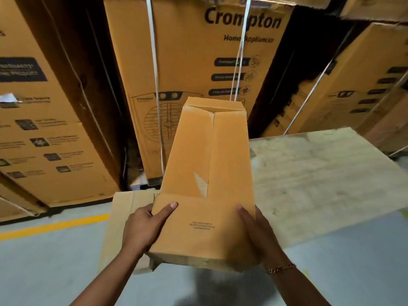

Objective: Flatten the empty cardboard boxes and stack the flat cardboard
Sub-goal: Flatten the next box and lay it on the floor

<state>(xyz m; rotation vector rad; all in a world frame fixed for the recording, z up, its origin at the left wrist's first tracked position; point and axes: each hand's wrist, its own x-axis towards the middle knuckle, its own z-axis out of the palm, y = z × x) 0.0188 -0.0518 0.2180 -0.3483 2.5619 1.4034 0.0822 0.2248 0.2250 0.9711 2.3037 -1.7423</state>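
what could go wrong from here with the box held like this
1. The left hand and right hand grip only the near end of the box, so its long far end could sag or twist loose.
2. That far end points at the stacked cartons and might knock them.
3. The flat cardboard on the floor below could slide if stepped on.

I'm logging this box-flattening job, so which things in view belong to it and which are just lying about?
In the job: cardboard box, gripped at its near end by the left hand and right hand; flat cardboard on the floor below it.
Lying about: strapped Crompton cartons; plywood board; yellow floor line.
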